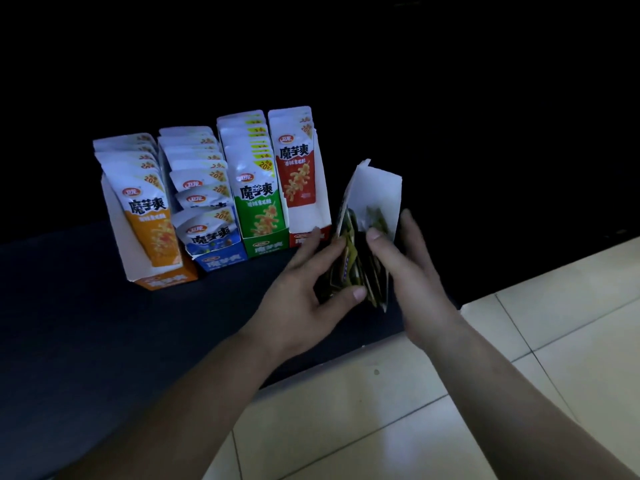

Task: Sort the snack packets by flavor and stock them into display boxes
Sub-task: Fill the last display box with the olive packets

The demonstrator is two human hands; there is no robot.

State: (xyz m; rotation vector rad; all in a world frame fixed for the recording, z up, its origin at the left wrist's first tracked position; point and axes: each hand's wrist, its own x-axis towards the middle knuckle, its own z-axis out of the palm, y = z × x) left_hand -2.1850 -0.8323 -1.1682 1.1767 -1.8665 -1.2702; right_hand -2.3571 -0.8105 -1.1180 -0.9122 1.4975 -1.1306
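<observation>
Four display boxes stand in a row on a dark table: an orange box [162,279], a blue box [221,262], a green box [266,247] and a red box [323,199], each filled with matching packets. To their right a fifth white-walled box [379,188] holds several dark olive-yellow packets [349,268]. My left hand [311,289] grips these packets from the left, thumb across their front. My right hand [405,258] holds the box's right side, its fingertips on the packets inside.
The dark table surface [104,323] ends in an edge running diagonally below my hands. Pale floor tiles [450,393] lie beyond it at the lower right. The background behind the boxes is black and unlit.
</observation>
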